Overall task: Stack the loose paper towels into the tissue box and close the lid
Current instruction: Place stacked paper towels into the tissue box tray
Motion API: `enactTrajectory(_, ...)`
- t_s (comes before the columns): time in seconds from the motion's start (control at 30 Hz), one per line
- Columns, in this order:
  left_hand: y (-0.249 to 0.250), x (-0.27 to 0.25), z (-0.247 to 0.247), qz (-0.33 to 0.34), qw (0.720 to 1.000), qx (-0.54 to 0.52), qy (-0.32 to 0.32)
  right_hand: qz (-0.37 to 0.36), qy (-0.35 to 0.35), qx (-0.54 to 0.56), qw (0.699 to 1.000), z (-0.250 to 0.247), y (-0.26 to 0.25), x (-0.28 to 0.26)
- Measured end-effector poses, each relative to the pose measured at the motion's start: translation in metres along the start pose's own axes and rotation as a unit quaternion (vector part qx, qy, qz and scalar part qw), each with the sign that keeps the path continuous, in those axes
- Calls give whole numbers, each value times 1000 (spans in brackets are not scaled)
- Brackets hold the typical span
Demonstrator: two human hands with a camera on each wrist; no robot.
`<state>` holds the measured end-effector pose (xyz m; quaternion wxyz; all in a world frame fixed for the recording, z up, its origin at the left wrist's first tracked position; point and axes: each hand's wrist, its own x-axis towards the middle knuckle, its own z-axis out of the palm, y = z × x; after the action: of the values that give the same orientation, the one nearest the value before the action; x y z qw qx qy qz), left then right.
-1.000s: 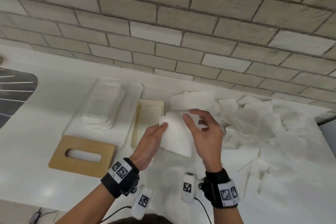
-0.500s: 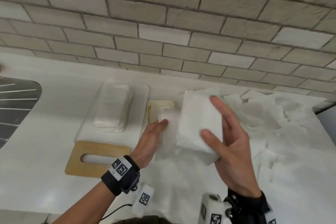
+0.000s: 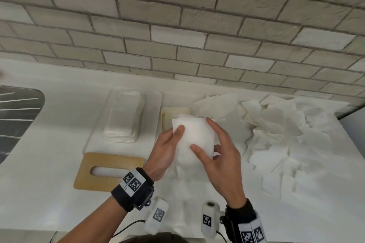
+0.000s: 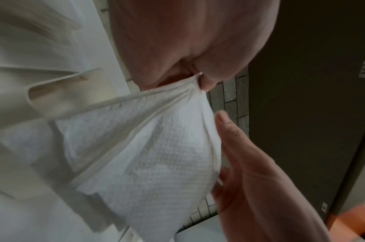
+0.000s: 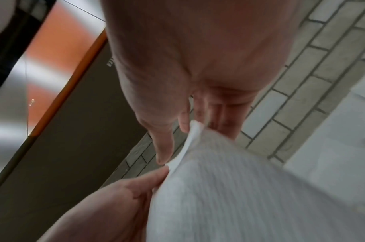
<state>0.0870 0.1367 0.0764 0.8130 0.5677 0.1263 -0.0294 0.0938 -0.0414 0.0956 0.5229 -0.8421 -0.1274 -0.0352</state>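
A folded white paper towel is held above the counter between both hands. My left hand pinches its left edge, thumb on top; the left wrist view shows the towel pinched at a corner. My right hand grips its right side, with the thumb and forefinger on top and the other fingers beneath; the towel shows again in the right wrist view. The clear tissue box stands open at the back left with a stack of towels inside. Its wooden slotted lid lies flat in front of it.
A heap of loose paper towels covers the right of the white counter. A small cream tray lies just beyond the hands. A dark ridged sink edge is at the far left, and a brick wall runs behind.
My right hand lifted the towel up, folded it over, then came back down. Both hands now hold it flat and folded.
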Motion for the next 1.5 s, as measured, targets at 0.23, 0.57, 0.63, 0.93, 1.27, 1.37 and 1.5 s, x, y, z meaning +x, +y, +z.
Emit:
enactTrajectory(0.23,-5,-3,-2,-27,998,48,-25,-96,-23,-204,974,6,1,43)
enactTrajectory(0.57,-2,2,-14,-2,996,81,-38,-61,20,-10,998,20,7,47)
enactTrajectory(0.63,2,7,-13,-13,999,32,-7,28,14,76,997,26,11,38)
enactTrajectory(0.93,11,54,-12,-4,995,-25,94,97,-43,143,984,51,21,9)
enactTrajectory(1.27,6,121,-68,68,945,269,175,113,-110,-86,984,101,65,79)
enactTrajectory(1.37,-12,120,-79,98,899,404,138,188,-197,-133,953,121,77,80)
enactTrajectory(1.5,-30,119,-76,128,823,553,6,220,-220,-138,941,121,82,78)
